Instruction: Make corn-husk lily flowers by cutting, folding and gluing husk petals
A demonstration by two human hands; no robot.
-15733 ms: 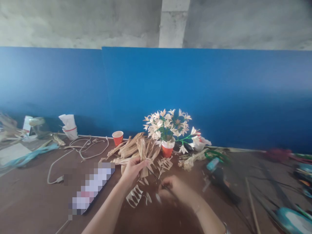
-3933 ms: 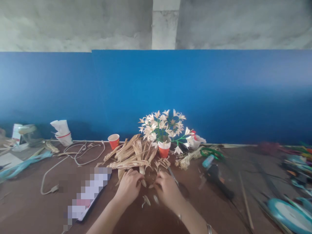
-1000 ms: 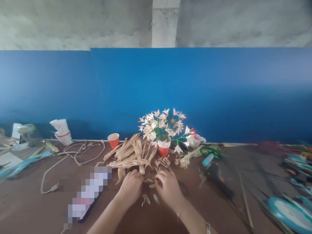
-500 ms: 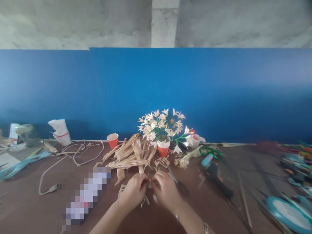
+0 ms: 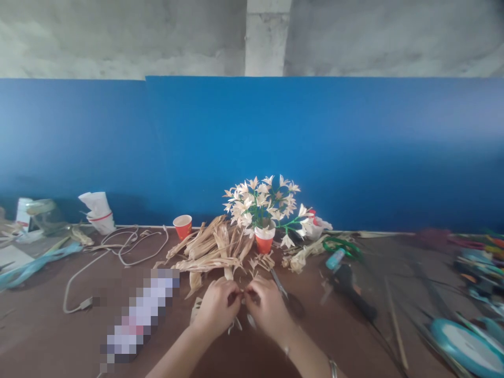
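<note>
My left hand point(image 5: 217, 308) and my right hand point(image 5: 266, 307) meet knuckle to knuckle low in the middle of the brown table point(image 5: 51, 336). Both are closed in a pinch on small pale husk petals point(image 5: 243, 297) held between their fingertips. A few loose cut petals point(image 5: 236, 325) lie on the table just under my hands. A pile of dried corn husks point(image 5: 212, 249) lies right behind my hands. Behind that stands an orange cup with a bunch of pale husk flowers point(image 5: 264, 205) on green stems. Scissors point(image 5: 284, 293) lie beside my right hand.
A second orange cup point(image 5: 182, 226) and a white cable point(image 5: 118, 249) lie at the left, with stacked white cups point(image 5: 100, 215) further back. A black glue gun point(image 5: 348, 286), green wire point(image 5: 342, 244), a thin stick point(image 5: 396, 320) and teal ribbon rolls point(image 5: 466, 349) fill the right. A blue wall panel point(image 5: 354, 152) backs the table.
My hands have drawn together from slightly apart a second ago and now pinch the small petals between them. The view has barely shifted.
</note>
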